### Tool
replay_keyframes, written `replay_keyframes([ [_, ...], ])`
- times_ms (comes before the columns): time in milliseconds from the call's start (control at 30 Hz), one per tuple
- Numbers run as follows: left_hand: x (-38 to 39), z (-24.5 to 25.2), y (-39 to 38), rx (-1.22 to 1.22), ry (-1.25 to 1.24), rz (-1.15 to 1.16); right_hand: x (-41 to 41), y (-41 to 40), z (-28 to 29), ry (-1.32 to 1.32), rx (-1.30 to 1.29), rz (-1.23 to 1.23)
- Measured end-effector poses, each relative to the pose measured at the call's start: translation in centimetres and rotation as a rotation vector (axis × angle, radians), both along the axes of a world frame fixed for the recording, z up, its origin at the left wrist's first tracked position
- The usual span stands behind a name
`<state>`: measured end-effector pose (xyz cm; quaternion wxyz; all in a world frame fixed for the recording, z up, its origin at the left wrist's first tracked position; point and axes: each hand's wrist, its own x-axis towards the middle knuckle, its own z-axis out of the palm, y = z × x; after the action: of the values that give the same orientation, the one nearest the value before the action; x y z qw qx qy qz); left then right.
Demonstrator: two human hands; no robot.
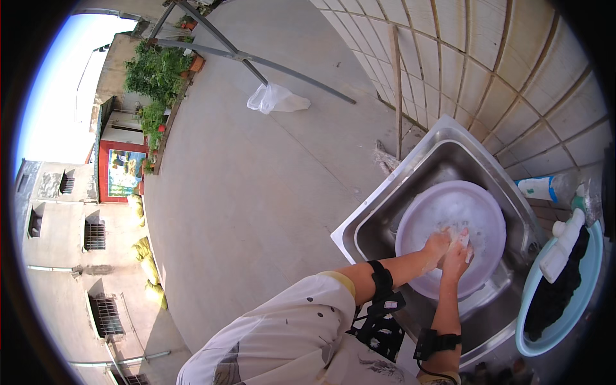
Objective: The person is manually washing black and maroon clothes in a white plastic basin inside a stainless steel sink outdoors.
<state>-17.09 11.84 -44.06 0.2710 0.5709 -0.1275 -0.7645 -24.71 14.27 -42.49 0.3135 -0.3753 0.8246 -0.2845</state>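
A pale purple plastic basin [403,231] with sudsy water stands inside a stainless steel sink [365,202]. Both hands are together over the foam near the middle of the basin, wet and lathered. My left hand [437,246] comes in from the left, and its fingers meet those of my right hand [457,260]. Something small and whitish [466,240] shows at the fingers of the right hand; whether it is soap, cloth or lather I cannot tell. The palms are hidden, so what lies between them does not show. Each forearm wears a black strap with a small device.
Right of the sink sits a light blue basin [522,332] holding dark cloth [551,298]. A white plastic bottle [558,255] and a clear bottle [539,187] are beside it. A tiled wall [471,38] rises behind the sink. On the concrete floor lies a white plastic bag [276,98].
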Motion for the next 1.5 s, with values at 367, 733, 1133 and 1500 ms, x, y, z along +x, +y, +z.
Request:
replay_keyframes([
  [367, 7.3, 0.5, -3.4, -0.96, -0.981, -0.762, -1.4, 1.4, -3.0, 0.319, 0.221, 0.738],
  [733, 3.8, 6.4, -6.9, 0.389, 0.191, -0.162, 5.1, 0.9, 7.5, -0.064, -0.143, 0.264],
  [1133, 6.3, 4.1, -4.5, 0.084, -0.107, -0.013, -4.1, -1.8, -2.3, 0.067, 0.182, -0.052],
  [1500, 4.3, 0.8, -6.3, -0.126, -0.426, -0.482, -1.7, -2.6, -2.4, -0.562, 0.267, -0.003],
])
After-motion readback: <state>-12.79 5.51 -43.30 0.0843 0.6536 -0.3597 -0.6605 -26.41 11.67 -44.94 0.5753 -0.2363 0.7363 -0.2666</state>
